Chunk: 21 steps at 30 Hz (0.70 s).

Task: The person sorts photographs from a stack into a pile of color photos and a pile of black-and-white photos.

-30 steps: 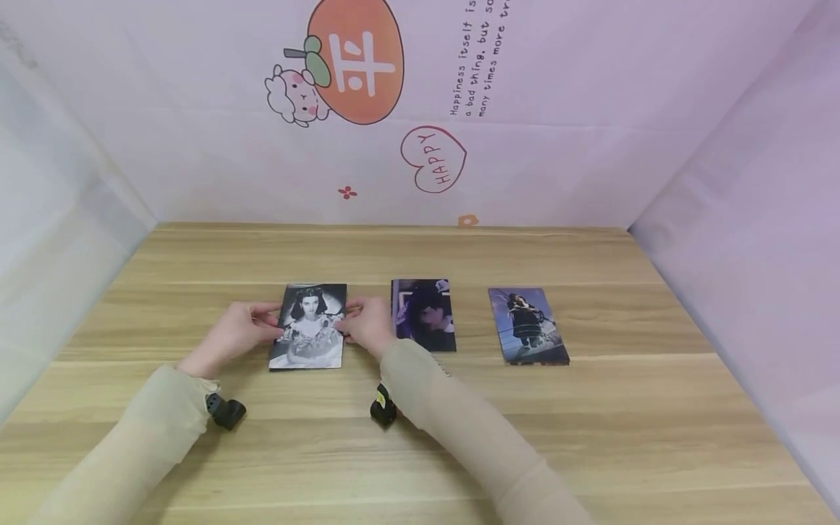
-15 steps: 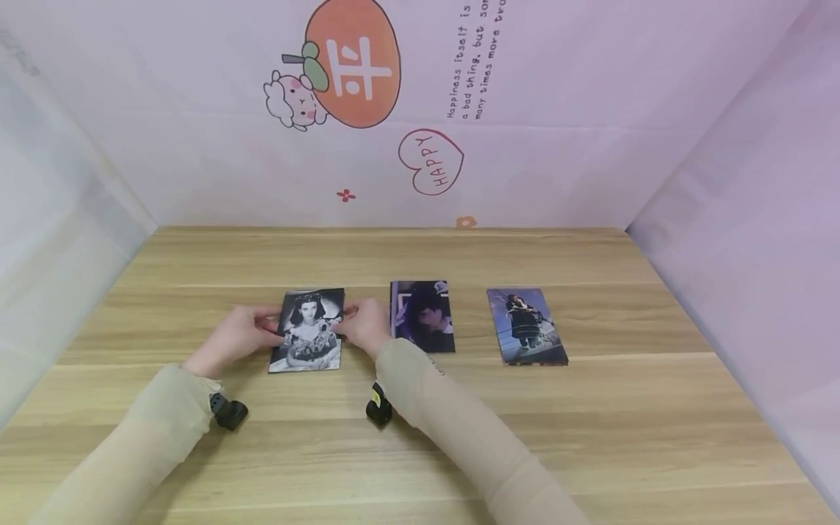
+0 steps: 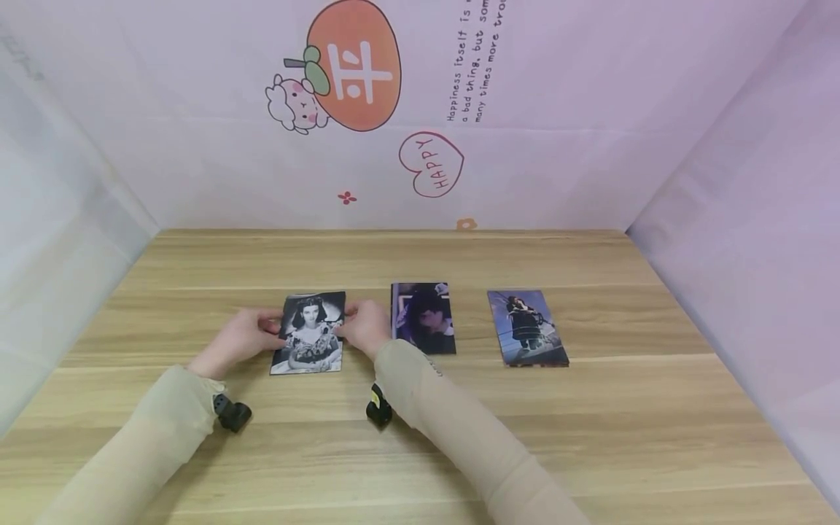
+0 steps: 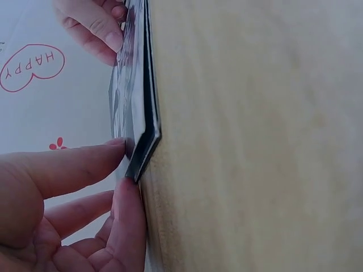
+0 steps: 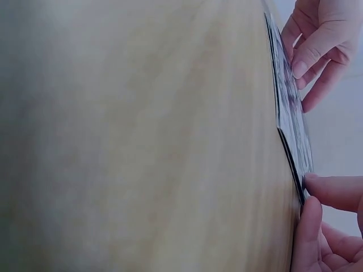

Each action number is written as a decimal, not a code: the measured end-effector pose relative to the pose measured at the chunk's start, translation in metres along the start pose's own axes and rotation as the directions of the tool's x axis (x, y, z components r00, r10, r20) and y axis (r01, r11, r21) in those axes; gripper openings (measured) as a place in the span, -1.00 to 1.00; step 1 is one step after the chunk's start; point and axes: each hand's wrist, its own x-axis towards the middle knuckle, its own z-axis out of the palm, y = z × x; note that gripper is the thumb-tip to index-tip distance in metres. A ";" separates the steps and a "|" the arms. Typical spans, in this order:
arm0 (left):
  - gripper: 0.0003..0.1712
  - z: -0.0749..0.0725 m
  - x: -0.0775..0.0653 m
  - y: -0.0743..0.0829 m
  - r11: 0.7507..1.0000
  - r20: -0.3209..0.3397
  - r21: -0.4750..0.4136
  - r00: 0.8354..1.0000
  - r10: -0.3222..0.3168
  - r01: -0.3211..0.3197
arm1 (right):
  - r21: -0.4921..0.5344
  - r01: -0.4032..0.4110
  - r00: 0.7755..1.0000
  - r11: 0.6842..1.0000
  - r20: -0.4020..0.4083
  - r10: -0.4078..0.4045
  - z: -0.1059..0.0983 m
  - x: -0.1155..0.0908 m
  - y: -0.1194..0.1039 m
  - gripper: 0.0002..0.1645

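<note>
A small stack of photo cards (image 3: 308, 335), with a black-and-white portrait on top, lies on the wooden table at the left. My left hand (image 3: 239, 337) pinches its left edge; in the left wrist view the thumb (image 4: 85, 164) is on the upper face and a finger (image 4: 127, 221) is against the side. On the opposite edge, my right hand (image 3: 367, 328) pinches with thumb (image 5: 334, 190) above and a finger (image 5: 308, 226) at the side. Seen edge-on, the stack shows more than one layer, with a narrow gap between layers near the left hand.
Just right of my right hand lies a purple-toned photo card pile (image 3: 426, 321). Farther right is another pile (image 3: 528, 328), showing a figure against blue and set slightly askew. A printed white cloth (image 3: 558, 146) rises behind the wooden table (image 3: 590, 437).
The head view has tilted up slightly. The dark strip below the portrait's lower edge has narrowed, so the cards look more flush. Both hands stay at the same edges.
</note>
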 end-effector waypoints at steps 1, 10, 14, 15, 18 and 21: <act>-0.26 0.000 0.001 -0.001 1.000 0.003 -0.005 1.000 -0.003 0.003 | 0.004 0.003 1.000 1.000 0.001 -0.003 0.000 0.000 0.000 -0.52; -0.25 -0.001 0.002 -0.002 1.000 0.014 -0.014 1.000 -0.013 0.014 | 0.110 0.001 1.000 0.994 0.023 -0.004 -0.002 0.000 0.000 -0.51; -0.25 -0.002 0.001 0.000 0.999 0.018 -0.011 0.999 -0.030 0.031 | 0.232 -0.029 0.999 0.972 0.052 0.017 -0.005 0.000 0.001 -0.49; -0.25 -0.003 0.001 0.000 0.999 0.019 -0.009 0.999 -0.034 0.035 | 0.262 -0.040 0.998 0.964 0.060 0.025 -0.006 0.000 0.001 -0.48; -0.26 -0.004 0.001 -0.001 0.999 0.019 -0.005 0.999 -0.035 0.035 | 0.327 -0.065 0.996 0.943 0.085 0.039 -0.009 -0.001 0.002 -0.48; -0.28 -0.006 0.002 -0.002 0.999 0.019 -0.022 0.999 -0.030 0.030 | 0.370 -0.088 0.993 0.925 0.110 0.051 -0.012 -0.003 0.002 -0.48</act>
